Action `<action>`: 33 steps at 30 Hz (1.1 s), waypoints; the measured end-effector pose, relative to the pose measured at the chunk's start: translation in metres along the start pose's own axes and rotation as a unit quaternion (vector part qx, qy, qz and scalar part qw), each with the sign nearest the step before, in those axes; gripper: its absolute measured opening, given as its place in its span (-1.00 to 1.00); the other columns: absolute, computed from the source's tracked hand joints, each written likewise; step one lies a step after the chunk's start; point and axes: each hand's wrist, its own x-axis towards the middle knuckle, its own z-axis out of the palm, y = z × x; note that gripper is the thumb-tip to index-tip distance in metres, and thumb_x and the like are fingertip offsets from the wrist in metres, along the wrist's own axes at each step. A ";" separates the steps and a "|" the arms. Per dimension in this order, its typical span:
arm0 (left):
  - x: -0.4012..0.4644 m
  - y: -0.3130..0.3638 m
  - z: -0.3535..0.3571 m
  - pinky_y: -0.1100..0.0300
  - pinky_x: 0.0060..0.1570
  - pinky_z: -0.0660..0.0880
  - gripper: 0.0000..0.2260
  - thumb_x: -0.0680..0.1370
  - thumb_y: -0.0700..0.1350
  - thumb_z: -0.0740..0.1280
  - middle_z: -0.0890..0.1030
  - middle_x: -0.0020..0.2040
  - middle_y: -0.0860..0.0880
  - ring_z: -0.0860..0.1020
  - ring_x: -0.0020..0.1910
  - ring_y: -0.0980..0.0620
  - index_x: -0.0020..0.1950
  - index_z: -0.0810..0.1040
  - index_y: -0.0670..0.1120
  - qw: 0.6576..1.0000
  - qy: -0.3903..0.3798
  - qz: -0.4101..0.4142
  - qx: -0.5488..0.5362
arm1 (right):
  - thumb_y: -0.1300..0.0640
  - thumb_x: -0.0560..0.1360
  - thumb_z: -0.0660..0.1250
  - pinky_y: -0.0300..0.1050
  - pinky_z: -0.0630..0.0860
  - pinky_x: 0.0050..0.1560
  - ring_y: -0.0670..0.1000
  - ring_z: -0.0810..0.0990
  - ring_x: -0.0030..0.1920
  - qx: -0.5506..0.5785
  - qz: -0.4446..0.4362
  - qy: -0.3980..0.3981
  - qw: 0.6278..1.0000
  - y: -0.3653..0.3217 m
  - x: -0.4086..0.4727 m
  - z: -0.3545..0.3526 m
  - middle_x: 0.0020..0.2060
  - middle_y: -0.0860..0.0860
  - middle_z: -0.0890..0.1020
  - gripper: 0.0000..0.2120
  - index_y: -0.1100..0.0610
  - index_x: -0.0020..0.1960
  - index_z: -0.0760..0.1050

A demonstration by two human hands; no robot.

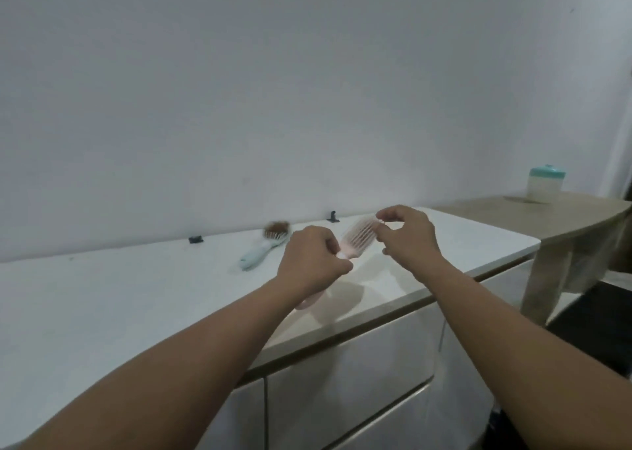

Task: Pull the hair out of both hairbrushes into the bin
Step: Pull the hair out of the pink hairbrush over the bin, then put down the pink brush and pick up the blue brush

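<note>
My left hand [313,259] is closed around the handle of a pink hairbrush [359,236], holding it above the white counter [136,295] with the bristled head pointing up and right. My right hand [408,236] pinches at the tip of the pink brush's head with thumb and fingers; any hair between them is too fine to make out. A mint-green hairbrush [263,249] lies on the counter behind my left hand, with a clump of brown hair [278,226] in its bristles. No bin is in view.
Two small dark objects [195,239] [333,217] sit on the counter by the wall. White cabinet drawers [359,381] are below the counter edge. A beige table [554,217] at the right holds a container with a teal lid [546,182].
</note>
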 end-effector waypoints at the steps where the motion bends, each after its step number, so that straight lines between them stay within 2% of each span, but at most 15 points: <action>1: 0.003 -0.007 -0.002 0.11 -0.20 0.55 -0.87 0.27 -0.10 0.50 0.63 -0.27 0.01 0.60 -0.22 0.00 -0.26 0.59 -0.06 1.000 0.006 -0.008 0.002 | 0.10 0.47 0.40 0.13 0.61 0.13 0.07 0.65 0.08 -0.007 -0.002 -0.020 1.000 -0.001 0.003 0.010 0.03 -0.11 0.61 -0.90 -0.04 -0.02 0.61; 4: 0.012 -0.028 -0.007 0.09 -0.21 0.55 -0.88 0.28 -0.13 0.50 0.66 -0.28 -0.08 0.59 -0.24 -0.03 -0.28 0.65 -0.16 0.999 0.018 -0.038 0.009 | 0.10 0.49 0.38 0.09 0.58 0.20 0.08 0.63 0.12 -0.026 0.005 -0.068 0.997 -0.003 0.010 0.036 0.17 -0.05 0.60 -0.87 -0.02 0.03 0.63; 7: 0.021 -0.048 -0.010 0.08 -0.24 0.49 -0.85 0.27 -0.13 0.49 0.65 -0.30 -0.13 0.50 -0.23 0.00 -0.30 0.66 -0.21 0.998 0.018 -0.057 0.021 | 0.08 0.53 0.36 -0.03 0.49 0.28 0.06 0.58 0.23 -0.050 0.010 -0.100 0.994 0.001 0.018 0.060 0.26 -0.02 0.57 -0.81 0.03 0.12 0.63; 9: 0.025 -0.055 -0.010 0.08 -0.20 0.51 -0.89 0.28 -0.13 0.49 0.69 -0.26 -0.13 0.60 -0.14 -0.03 -0.31 0.68 -0.17 0.997 0.014 -0.060 0.039 | 0.08 0.54 0.35 -0.10 0.44 0.30 0.06 0.56 0.27 -0.060 0.013 -0.123 0.991 0.003 0.024 0.073 0.30 0.01 0.56 -0.77 0.05 0.18 0.62; 11: 0.030 -0.060 -0.009 0.09 -0.27 0.47 -0.88 0.30 -0.10 0.48 0.70 -0.23 -0.14 0.63 -0.13 -0.07 -0.28 0.69 -0.16 0.996 0.011 -0.069 0.051 | 0.09 0.55 0.33 -0.10 0.43 0.31 0.06 0.54 0.29 -0.075 0.011 -0.147 0.986 0.007 0.030 0.085 0.32 0.03 0.56 -0.75 0.08 0.21 0.60; 13: 0.035 -0.064 -0.007 0.17 -0.35 0.38 -0.81 0.33 -0.04 0.48 0.65 -0.32 -0.08 0.59 -0.26 -0.05 -0.29 0.68 -0.17 0.995 0.005 -0.080 0.059 | 0.12 0.57 0.29 -0.16 0.45 0.22 0.06 0.55 0.26 -0.090 0.013 -0.160 0.983 0.012 0.037 0.096 0.33 0.03 0.54 -0.74 0.09 0.24 0.59; 15: 0.039 -0.066 -0.005 0.18 -0.45 0.28 -0.70 0.36 0.03 0.46 0.46 -0.50 -0.04 0.45 -0.42 0.00 -0.41 0.58 -0.17 0.994 0.007 -0.089 0.071 | 0.16 0.59 0.26 -0.35 0.41 -0.01 0.00 0.55 0.18 -0.093 0.019 -0.163 0.982 0.018 0.042 0.106 0.32 0.02 0.55 -0.73 0.11 0.25 0.59; 17: 0.044 -0.069 0.000 0.17 -0.51 0.20 -0.68 0.39 0.03 0.44 0.36 -0.55 -0.04 0.43 -0.43 -0.05 -0.43 0.52 -0.16 0.991 0.009 -0.101 0.083 | 0.17 0.59 0.25 -0.44 0.35 -0.11 -0.02 0.54 0.19 -0.100 0.016 -0.169 0.980 0.023 0.048 0.114 0.31 0.03 0.57 -0.72 0.12 0.26 0.59; 19: 0.049 -0.074 0.005 0.17 -0.50 0.20 -0.69 0.41 0.04 0.44 0.45 -0.49 -0.13 0.55 -0.32 -0.15 -0.38 0.52 -0.16 0.990 0.006 -0.110 0.088 | 0.16 0.59 0.24 -0.35 0.34 0.04 0.01 0.53 0.27 -0.115 0.011 -0.180 0.977 0.026 0.052 0.121 0.32 0.02 0.56 -0.71 0.13 0.26 0.58; 22: 0.060 -0.080 0.012 0.16 -0.32 0.34 -0.65 0.42 0.13 0.41 0.65 -0.18 -0.17 0.62 -0.11 -0.15 -0.17 0.61 -0.19 0.985 0.012 -0.114 0.128 | 0.15 0.60 0.22 -0.24 0.35 0.16 0.04 0.52 0.31 -0.127 0.012 -0.183 0.975 0.028 0.057 0.130 0.33 0.03 0.55 -0.70 0.12 0.29 0.57; 23: 0.064 -0.081 0.013 0.16 -0.26 0.35 -0.65 0.42 0.14 0.40 0.66 -0.14 -0.13 0.62 -0.07 -0.13 -0.13 0.63 -0.16 0.983 0.016 -0.114 0.140 | 0.15 0.60 0.20 -0.22 0.36 0.19 0.05 0.51 0.32 -0.131 0.010 -0.182 0.974 0.028 0.059 0.132 0.34 0.04 0.55 -0.69 0.12 0.30 0.56; 25: 0.067 -0.082 0.010 0.16 -0.23 0.35 -0.70 0.41 0.13 0.38 0.61 -0.21 -0.05 0.60 -0.06 -0.09 -0.20 0.60 -0.12 0.983 0.021 -0.115 0.144 | 0.15 0.61 0.18 -0.16 0.37 0.26 0.06 0.50 0.33 -0.140 0.006 -0.183 0.973 0.029 0.061 0.137 0.35 0.04 0.54 -0.68 0.12 0.31 0.55; 28: 0.073 -0.088 -0.004 0.17 -0.23 0.37 -0.81 0.42 0.02 0.33 0.55 -0.32 0.02 0.60 -0.09 -0.10 -0.29 0.56 -0.08 0.984 0.055 -0.119 0.124 | 0.16 0.61 0.16 -0.11 0.40 0.28 0.08 0.51 0.32 -0.147 0.005 -0.181 0.972 0.030 0.065 0.144 0.33 0.06 0.56 -0.68 0.11 0.30 0.55; 31: 0.077 -0.105 -0.019 0.17 -0.15 0.44 -0.85 0.43 -0.04 0.32 0.66 -0.12 -0.02 0.61 -0.03 -0.10 -0.14 0.64 -0.07 0.977 0.091 -0.147 0.128 | 0.15 0.61 0.16 -0.10 0.42 0.25 0.10 0.53 0.28 -0.154 0.005 -0.176 0.972 0.031 0.068 0.149 0.29 0.08 0.59 -0.69 0.08 0.28 0.56; 33: 0.075 -0.117 -0.023 0.16 -0.17 0.42 -0.85 0.41 -0.02 0.36 0.66 -0.05 -0.08 0.60 0.01 -0.13 -0.14 0.59 -0.08 0.974 0.086 -0.169 0.125 | 0.14 0.61 0.16 -0.13 0.42 0.18 0.10 0.55 0.24 -0.154 0.005 -0.169 0.974 0.031 0.069 0.152 0.26 0.08 0.60 -0.70 0.07 0.26 0.57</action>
